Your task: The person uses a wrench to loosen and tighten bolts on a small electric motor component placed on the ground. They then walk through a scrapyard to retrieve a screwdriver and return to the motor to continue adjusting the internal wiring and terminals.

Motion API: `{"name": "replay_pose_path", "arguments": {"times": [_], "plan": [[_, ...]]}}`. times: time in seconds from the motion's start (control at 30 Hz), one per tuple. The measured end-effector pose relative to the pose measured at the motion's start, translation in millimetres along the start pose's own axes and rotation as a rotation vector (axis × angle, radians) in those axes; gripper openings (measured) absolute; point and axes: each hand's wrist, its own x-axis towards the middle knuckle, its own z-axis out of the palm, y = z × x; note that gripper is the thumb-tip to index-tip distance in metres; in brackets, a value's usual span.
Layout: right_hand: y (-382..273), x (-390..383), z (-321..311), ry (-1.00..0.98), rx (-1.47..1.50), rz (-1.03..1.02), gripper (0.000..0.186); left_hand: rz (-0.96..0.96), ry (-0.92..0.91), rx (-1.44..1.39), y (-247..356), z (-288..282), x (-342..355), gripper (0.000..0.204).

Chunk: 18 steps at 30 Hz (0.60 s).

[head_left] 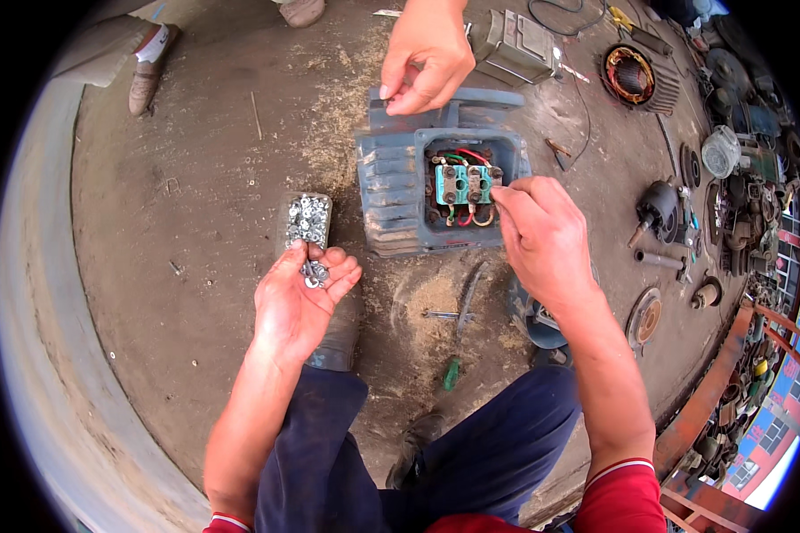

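A grey finned electric motor (389, 191) lies on the ground in front of me, its terminal box (425, 218) uncovered. Inside, a turquoise terminal block (461, 185) carries dark bolts, metal links and red, green and yellowish wires. My right hand (542, 233) pinches at the block's right end; whatever is between the fingertips is too small to make out. Palm up, my left hand (295, 298) cups a few silver washers (314, 273). Just beyond it sits a small box (283, 224) full of nuts and washers (308, 218).
Another person's hand (428, 71) pinches a small dark piece above the motor's far side. A screwdriver with a green handle (452, 375) lies between my legs. At right are a wound stator (629, 75), a rotor (656, 206) and piled motor parts. A metal box (512, 46) stands behind.
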Motion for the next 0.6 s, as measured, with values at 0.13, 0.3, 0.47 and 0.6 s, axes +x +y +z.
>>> {"name": "replay_pose_path", "arguments": {"times": [0.13,0.3,0.47,0.6], "plan": [[-8,3,-7,-0.053,-0.046,0.024,0.016,-0.012,0.027,0.012,-4,2,2,0.025],[-11,3,-7,-0.038,-0.053,0.054,0.016,-0.025,0.055,0.008,-3,4,0,0.026],[-9,0,-3,-0.017,-0.066,0.022,0.020,-0.026,0.024,-0.028,-4,-1,2,0.024],[-10,0,-4,-0.039,-0.112,-0.017,0.023,-0.026,0.050,0.007,-5,1,2,0.025]]}}
